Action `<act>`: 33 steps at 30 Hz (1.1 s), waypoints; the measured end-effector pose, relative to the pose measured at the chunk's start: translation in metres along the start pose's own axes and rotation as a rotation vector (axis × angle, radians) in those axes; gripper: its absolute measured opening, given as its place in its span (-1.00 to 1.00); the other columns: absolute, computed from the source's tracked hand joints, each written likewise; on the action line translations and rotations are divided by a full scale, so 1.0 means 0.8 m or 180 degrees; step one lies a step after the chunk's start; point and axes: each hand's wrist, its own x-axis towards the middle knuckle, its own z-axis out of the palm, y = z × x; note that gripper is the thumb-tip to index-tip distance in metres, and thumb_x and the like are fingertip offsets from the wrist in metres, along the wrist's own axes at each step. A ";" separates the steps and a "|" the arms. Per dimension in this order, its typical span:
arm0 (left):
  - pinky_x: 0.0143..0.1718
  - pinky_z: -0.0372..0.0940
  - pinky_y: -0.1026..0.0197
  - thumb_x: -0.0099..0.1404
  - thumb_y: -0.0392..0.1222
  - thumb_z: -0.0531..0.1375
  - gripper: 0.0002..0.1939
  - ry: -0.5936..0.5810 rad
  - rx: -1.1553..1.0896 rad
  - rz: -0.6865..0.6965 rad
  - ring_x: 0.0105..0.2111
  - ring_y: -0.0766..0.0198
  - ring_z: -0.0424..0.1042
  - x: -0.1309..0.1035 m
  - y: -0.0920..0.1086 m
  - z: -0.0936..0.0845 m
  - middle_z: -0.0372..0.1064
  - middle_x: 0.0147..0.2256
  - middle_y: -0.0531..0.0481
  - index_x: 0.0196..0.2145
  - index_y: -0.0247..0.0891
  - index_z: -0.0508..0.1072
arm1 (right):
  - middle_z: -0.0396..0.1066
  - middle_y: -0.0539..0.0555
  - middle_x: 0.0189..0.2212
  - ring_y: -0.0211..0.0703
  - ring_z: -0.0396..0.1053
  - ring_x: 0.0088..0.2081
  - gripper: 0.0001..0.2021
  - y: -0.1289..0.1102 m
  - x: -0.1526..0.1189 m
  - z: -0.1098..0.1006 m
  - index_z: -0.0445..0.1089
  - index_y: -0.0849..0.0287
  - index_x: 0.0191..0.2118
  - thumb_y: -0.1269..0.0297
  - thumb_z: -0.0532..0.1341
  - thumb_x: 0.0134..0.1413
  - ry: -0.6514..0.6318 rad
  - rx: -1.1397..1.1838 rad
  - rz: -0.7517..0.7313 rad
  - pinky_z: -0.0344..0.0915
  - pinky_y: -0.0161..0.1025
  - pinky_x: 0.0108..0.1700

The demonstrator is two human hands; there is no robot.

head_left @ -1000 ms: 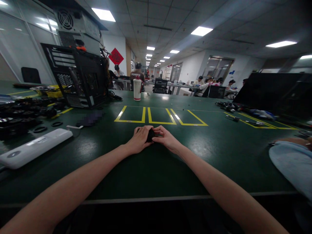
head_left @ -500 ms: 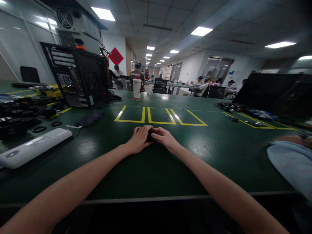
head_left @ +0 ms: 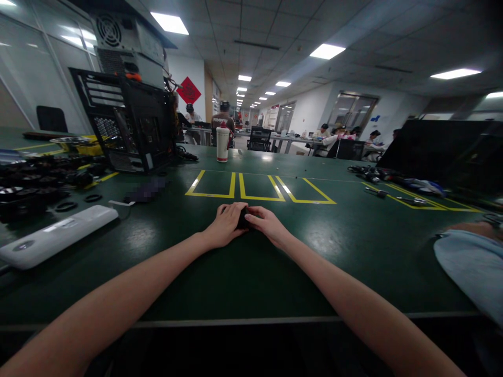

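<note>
Small black object (head_left: 242, 220) directly between the hands, grasped by both: left hand (head_left: 225, 226) over its left side, right hand (head_left: 265, 224) pinching its right; neither is nearer; long axis hidden; green counter (head_left: 251, 283) below.

Black object (head_left: 242, 220), green tabletop (head_left: 251, 283), yellow tape outlines (head_left: 262, 198)

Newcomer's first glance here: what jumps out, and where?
Likely the left hand and right hand, meeting mid-picture at a small black object over the green table. Just beyond them, yellow tape outlines stand out. At left looms a black computer case, with a red diamond on the wall behind.
</note>
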 end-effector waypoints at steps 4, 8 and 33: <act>0.00 -0.03 -0.03 0.14 -0.17 0.14 -0.43 -0.0002 -0.0022 0.0005 0.01 0.07 0.11 -0.001 0.000 -0.001 0.10 -0.01 -0.16 0.05 -0.23 -0.03 | 0.31 0.01 -0.29 -0.22 0.29 -0.22 -0.70 -0.006 -0.007 0.000 0.28 0.15 -0.28 0.29 0.29 -0.24 -0.0160 -0.0018 -0.0085 0.22 -0.16 -0.12; -0.01 -0.03 -0.03 0.14 -0.17 0.13 -0.44 0.0039 -0.0075 0.0028 0.01 0.07 0.13 0.000 -0.002 0.002 0.11 -0.02 -0.15 0.04 -0.21 -0.03 | 0.31 -0.03 -0.31 -0.25 0.29 -0.22 -0.71 -0.008 -0.014 0.001 0.26 0.10 -0.30 0.30 0.29 -0.25 -0.0179 0.0064 -0.0199 0.24 -0.20 -0.16; -0.01 -0.03 -0.03 0.14 -0.18 0.14 -0.43 0.0003 -0.0064 -0.0027 0.00 0.07 0.13 0.000 0.001 -0.002 0.12 -0.02 -0.15 0.05 -0.21 -0.04 | 0.33 0.05 -0.22 -0.21 0.30 -0.21 -0.69 -0.001 -0.003 0.000 0.30 0.15 -0.24 0.22 0.26 -0.20 -0.0054 0.0020 -0.0030 0.22 -0.15 -0.10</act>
